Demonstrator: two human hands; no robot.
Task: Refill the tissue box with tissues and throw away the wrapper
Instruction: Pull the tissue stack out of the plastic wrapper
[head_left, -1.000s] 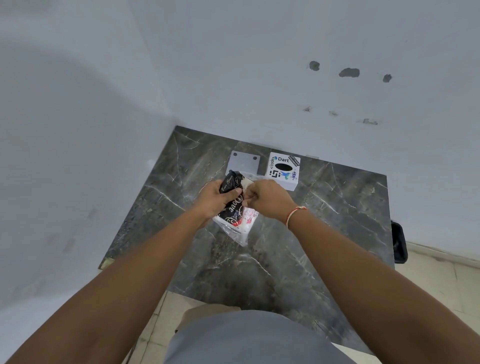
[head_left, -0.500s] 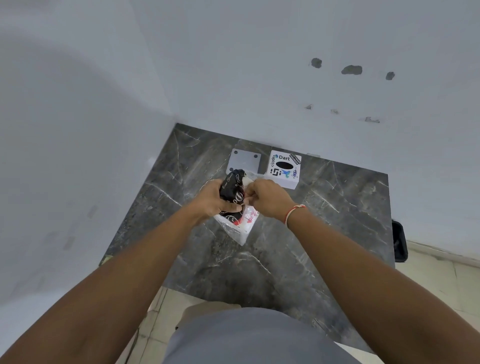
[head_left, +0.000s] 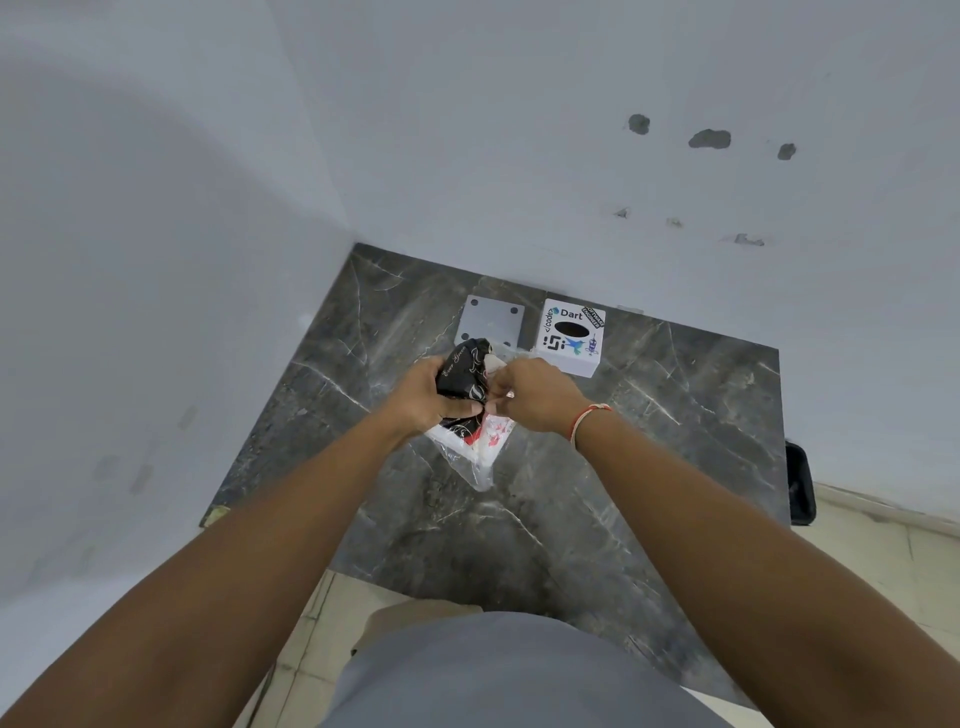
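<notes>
We see a dark marble table (head_left: 649, 441) set into the wall corner. Near its far edge sit a stickered white tissue box (head_left: 570, 336) and, just left, a grey plate (head_left: 492, 321).

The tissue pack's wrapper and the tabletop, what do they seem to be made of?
The wrapper looks like thin glossy plastic film: it crinkles, hangs limp below the hands, and is partly see-through beside its black print. The tabletop looks like polished dark grey marble or a marble-look slab, judging by pale veins and a soft sheen.
</notes>
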